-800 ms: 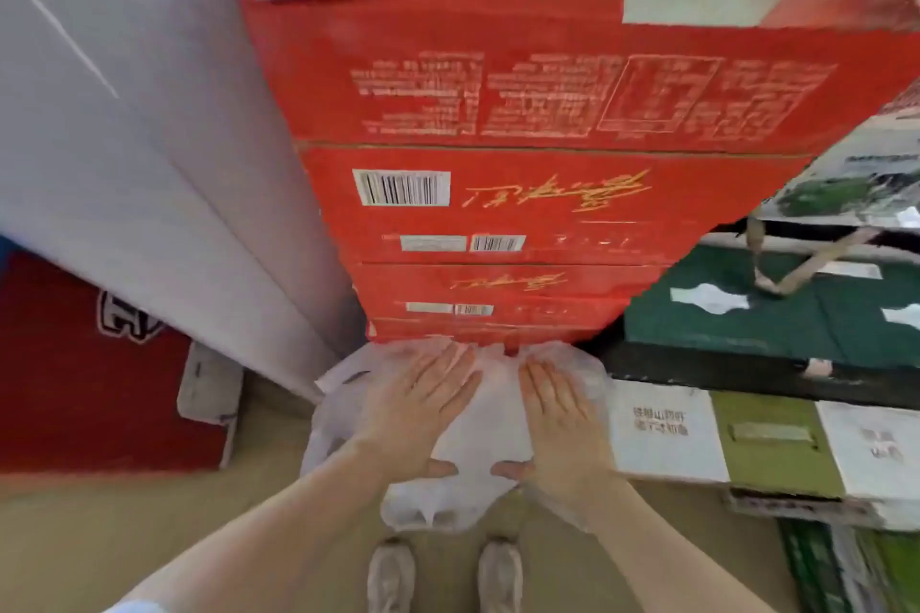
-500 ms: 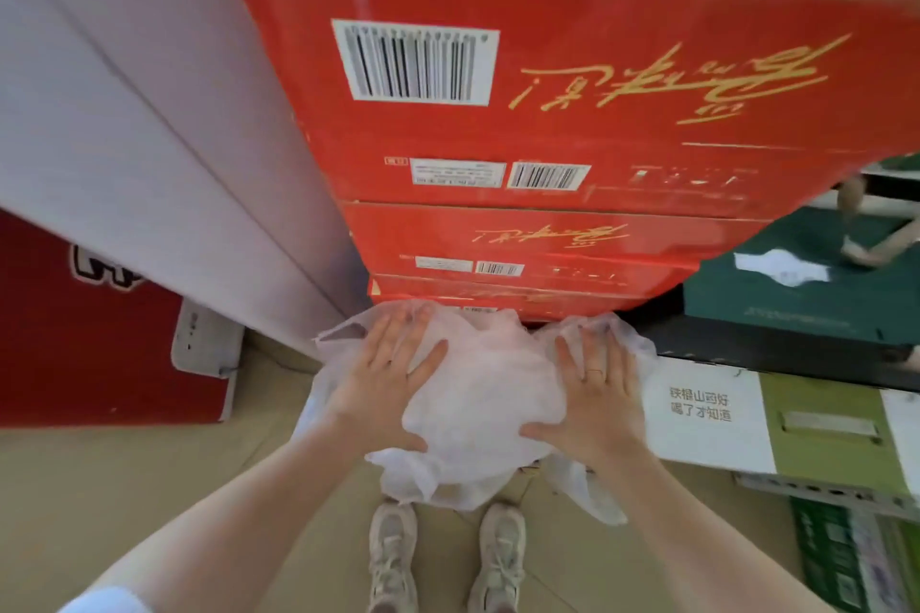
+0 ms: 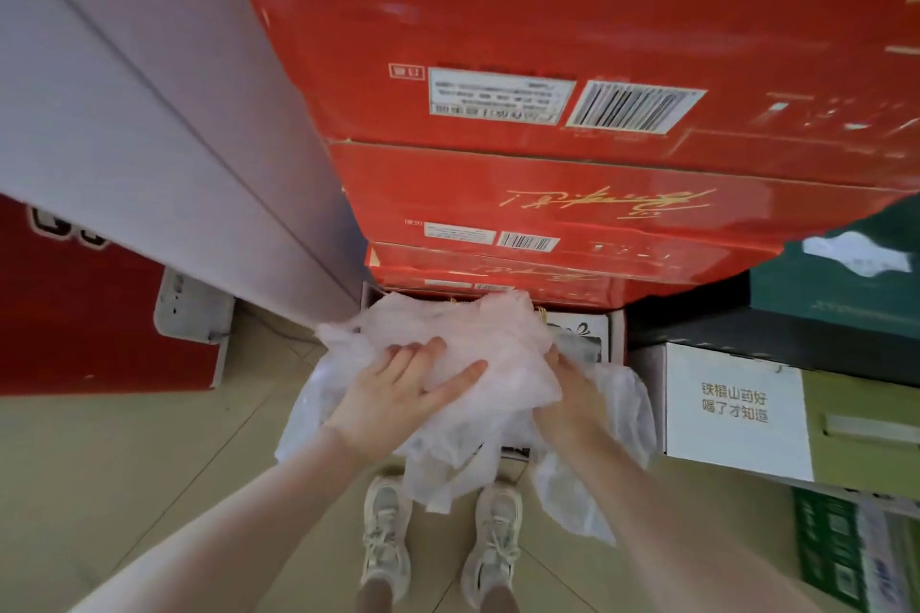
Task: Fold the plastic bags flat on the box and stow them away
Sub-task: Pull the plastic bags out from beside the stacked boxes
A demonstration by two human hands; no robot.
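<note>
Left hand (image 3: 398,393) presses flat, fingers straight, on bags (image 3: 463,353) atop box (image 3: 592,334) below red stack (image 3: 547,194); right hand (image 3: 567,388) under bags' edge, grip unclear.

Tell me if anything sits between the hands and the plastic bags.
Nothing visible does. The left hand lies with straight fingers pressed directly on top of the plastic bags, and the right hand touches the pile's right side, its fingers hidden under a fold. The bags rest on the box below the red cartons.
</note>
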